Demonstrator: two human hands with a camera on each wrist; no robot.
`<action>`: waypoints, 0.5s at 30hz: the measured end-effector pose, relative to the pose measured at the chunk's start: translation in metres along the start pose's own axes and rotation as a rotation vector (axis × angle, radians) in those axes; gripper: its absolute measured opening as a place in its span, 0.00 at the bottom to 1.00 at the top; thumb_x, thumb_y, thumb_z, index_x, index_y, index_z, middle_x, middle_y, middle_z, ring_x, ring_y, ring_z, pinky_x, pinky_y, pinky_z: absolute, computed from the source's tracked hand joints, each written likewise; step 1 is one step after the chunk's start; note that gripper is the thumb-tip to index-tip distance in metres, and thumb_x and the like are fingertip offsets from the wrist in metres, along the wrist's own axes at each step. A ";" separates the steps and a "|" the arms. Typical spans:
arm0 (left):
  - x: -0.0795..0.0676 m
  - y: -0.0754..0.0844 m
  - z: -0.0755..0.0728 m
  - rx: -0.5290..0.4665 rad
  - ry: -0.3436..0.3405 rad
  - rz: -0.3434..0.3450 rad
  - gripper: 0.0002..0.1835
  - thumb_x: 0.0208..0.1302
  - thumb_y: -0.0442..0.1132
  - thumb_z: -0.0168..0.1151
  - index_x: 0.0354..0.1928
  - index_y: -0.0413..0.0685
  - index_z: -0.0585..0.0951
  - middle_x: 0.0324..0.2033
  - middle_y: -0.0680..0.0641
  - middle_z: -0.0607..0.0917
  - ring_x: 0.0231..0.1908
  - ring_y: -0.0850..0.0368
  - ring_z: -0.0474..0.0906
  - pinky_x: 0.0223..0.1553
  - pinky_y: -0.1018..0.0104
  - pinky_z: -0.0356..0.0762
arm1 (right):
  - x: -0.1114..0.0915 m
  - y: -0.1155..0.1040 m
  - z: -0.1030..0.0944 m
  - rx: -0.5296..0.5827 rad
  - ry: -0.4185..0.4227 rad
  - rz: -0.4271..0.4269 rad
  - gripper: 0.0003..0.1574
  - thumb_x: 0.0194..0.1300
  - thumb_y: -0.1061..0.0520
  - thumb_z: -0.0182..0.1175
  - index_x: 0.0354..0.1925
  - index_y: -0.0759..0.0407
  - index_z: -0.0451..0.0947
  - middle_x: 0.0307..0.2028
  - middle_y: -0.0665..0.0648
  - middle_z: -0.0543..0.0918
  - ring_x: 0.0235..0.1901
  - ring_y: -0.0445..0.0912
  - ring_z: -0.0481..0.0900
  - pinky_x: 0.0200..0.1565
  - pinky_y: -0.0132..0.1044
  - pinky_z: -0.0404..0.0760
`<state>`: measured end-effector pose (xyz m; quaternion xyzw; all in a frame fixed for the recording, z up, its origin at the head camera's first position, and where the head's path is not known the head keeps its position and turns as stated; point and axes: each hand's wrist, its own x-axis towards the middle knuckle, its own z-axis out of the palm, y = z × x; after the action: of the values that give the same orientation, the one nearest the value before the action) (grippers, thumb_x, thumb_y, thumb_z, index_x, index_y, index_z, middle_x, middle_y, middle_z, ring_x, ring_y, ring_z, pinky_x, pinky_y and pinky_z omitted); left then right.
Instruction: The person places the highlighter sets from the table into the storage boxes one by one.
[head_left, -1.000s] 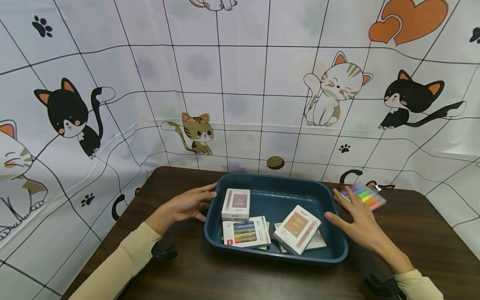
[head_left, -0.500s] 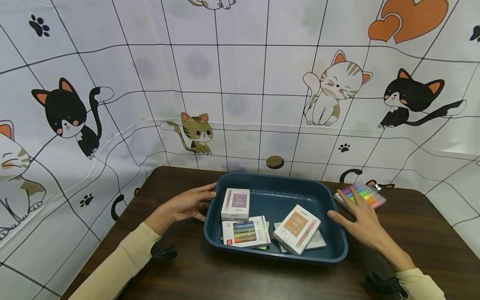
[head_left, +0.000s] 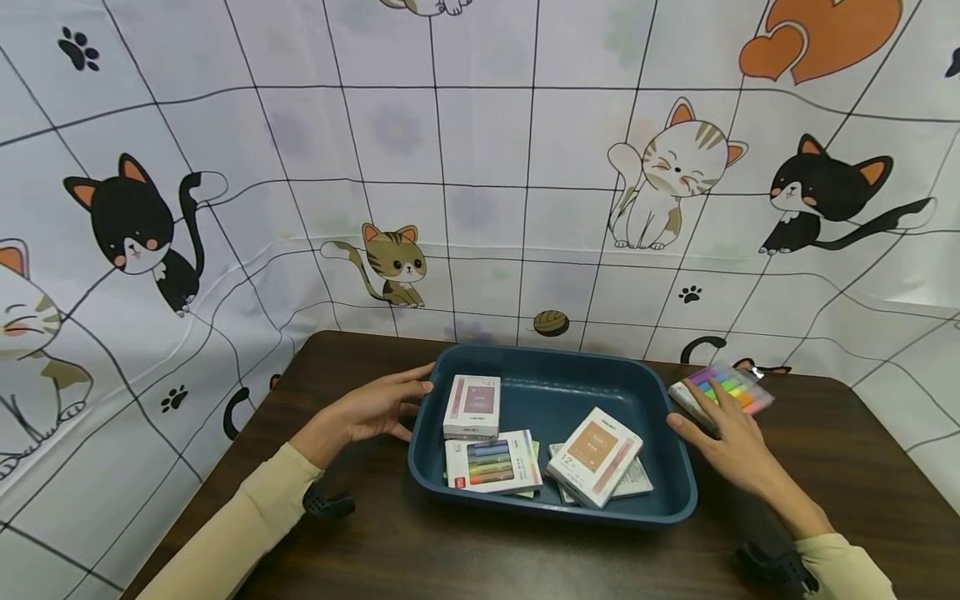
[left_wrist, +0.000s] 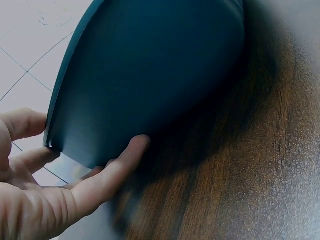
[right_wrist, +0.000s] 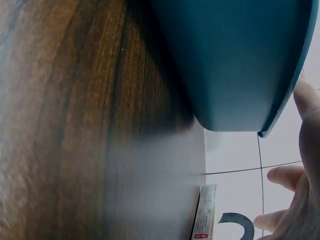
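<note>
A dark blue plastic bin stands on the table. My left hand rests against its left side, with fingertips at the rim and the thumb on the outer wall in the left wrist view. Over the bin's right edge, my right hand hovers with spread fingers, its thumb close to the rim. Beyond those fingers lies a clear flat pack of coloured markers, partly covered by them. Inside the bin are a white box with a purple label, a box picturing coloured pens and a white box with a tan label.
Another pale box lies under the tan-labelled one. The brown wooden table ends at a white grid-patterned sheet with printed cats. A dark wrist camera is strapped on the left wrist.
My right hand has shifted slightly to the right, its thumb farther from the bin's inside, showing more of the marker pack. The left hand and bin have stayed put.
</note>
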<state>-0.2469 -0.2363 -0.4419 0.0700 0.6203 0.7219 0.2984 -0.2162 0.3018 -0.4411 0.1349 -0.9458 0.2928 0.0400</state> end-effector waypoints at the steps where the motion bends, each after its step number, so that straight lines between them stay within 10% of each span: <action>1: 0.000 0.000 0.000 0.000 -0.002 -0.001 0.36 0.79 0.45 0.56 0.82 0.62 0.53 0.74 0.36 0.58 0.70 0.29 0.56 0.47 0.31 0.77 | 0.000 0.001 0.000 0.001 0.005 0.001 0.49 0.76 0.38 0.54 0.81 0.58 0.50 0.76 0.78 0.43 0.70 0.80 0.43 0.62 0.79 0.38; 15: 0.000 -0.001 0.000 0.015 0.008 0.006 0.36 0.79 0.45 0.56 0.82 0.62 0.53 0.74 0.36 0.59 0.69 0.29 0.58 0.47 0.31 0.77 | 0.003 0.019 -0.004 -0.032 0.073 0.033 0.46 0.77 0.39 0.52 0.78 0.64 0.52 0.72 0.83 0.47 0.65 0.85 0.47 0.59 0.80 0.44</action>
<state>-0.2465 -0.2363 -0.4425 0.0709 0.6268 0.7184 0.2932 -0.2243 0.3181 -0.4480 0.1079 -0.9503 0.2832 0.0718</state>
